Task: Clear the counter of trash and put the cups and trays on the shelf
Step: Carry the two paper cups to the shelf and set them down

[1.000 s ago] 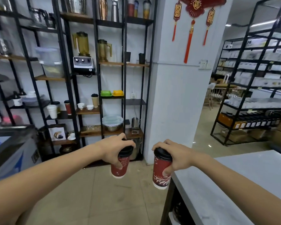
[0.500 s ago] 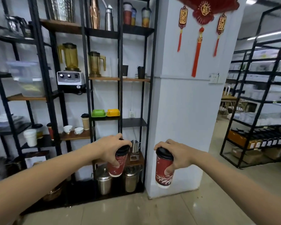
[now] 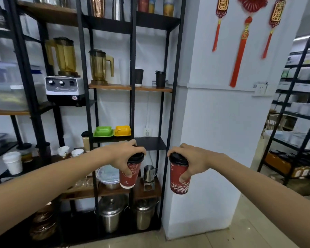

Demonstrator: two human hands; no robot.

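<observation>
My left hand (image 3: 123, 157) grips a red paper cup (image 3: 130, 175) with a black lid from above, tilted slightly. My right hand (image 3: 193, 161) holds a second red paper cup (image 3: 178, 181) with a black lid, upright, in front of the white pillar. Both cups hang in the air before the black metal shelf unit (image 3: 132, 68). A bare black shelf board (image 3: 150, 143) lies just behind and above my left hand. A green tray (image 3: 103, 132) and a yellow tray (image 3: 122, 131) sit on the shelf to its left.
Two blender jugs (image 3: 100, 66), two dark cups (image 3: 160, 78), steel pots (image 3: 111, 214), a steel pitcher (image 3: 149, 173) and white cups (image 3: 13, 161) fill the shelves. A white pillar (image 3: 222, 122) with red hangings stands right. More racks (image 3: 297, 113) stand at the far right.
The view has moved closer to the shelf unit and the counter has dropped out of sight. Both hands still carry their cups, now near the middle shelf level.
</observation>
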